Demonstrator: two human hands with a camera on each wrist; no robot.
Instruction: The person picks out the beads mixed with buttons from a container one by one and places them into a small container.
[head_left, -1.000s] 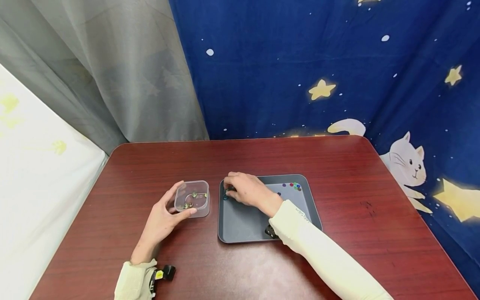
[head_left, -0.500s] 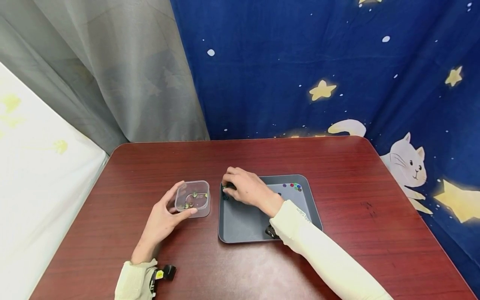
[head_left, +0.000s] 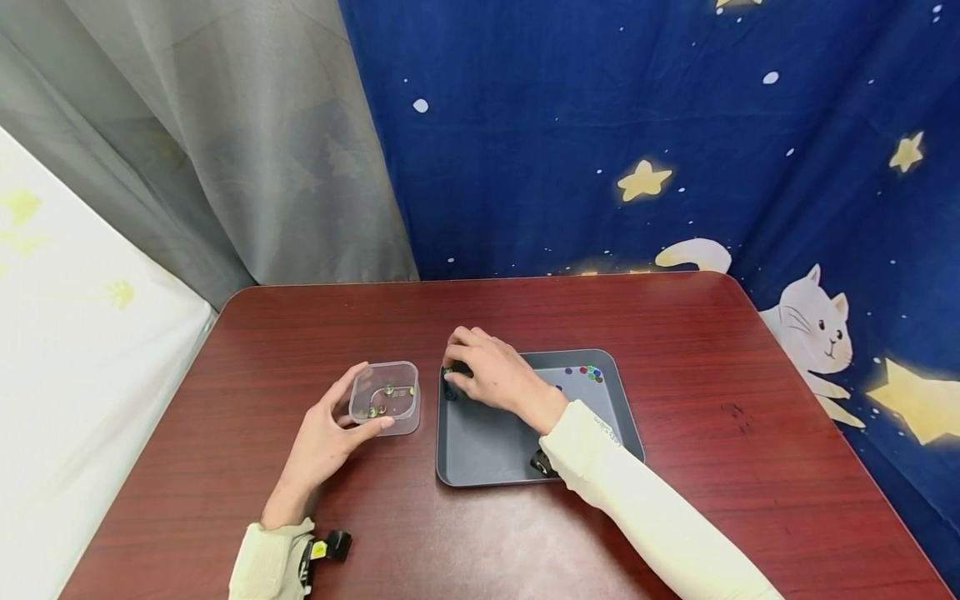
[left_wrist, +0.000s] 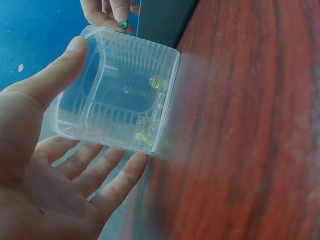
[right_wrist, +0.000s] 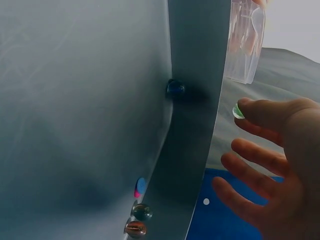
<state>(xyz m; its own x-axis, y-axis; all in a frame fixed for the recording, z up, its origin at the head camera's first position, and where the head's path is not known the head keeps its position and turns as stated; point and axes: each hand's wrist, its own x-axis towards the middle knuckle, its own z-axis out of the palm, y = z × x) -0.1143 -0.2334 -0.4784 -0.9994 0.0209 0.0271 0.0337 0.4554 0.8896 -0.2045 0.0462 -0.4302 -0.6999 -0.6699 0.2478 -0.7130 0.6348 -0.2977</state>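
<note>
My left hand [head_left: 324,440] holds a small clear plastic box [head_left: 405,426] on the table, thumb on one side and fingers on the other. Several glass marbles [left_wrist: 156,81] with yellow-green swirls lie inside. My right hand [head_left: 491,372] is over the far left corner of the dark grey tray [head_left: 487,450]. Between thumb and index finger it pinches a green-and-clear glass marble [right_wrist: 238,111], above the tray rim in the right wrist view; the other fingers are spread. A dark blue marble [right_wrist: 175,89] rests against the tray wall below.
Along the tray's far side lie several small coloured discs [head_left: 583,370]. The right wrist view shows a blue disc [right_wrist: 141,186] beside a dark marble [right_wrist: 142,212] and an orange-brown marble [right_wrist: 135,229]. The red-brown table [head_left: 720,483] meets a blue star-patterned curtain [head_left: 525,167] behind.
My right hand has shifted slightly up and left, toward the tray's far left corner, with the marble lifted between its fingertips. The left hand and the box stay still.
</note>
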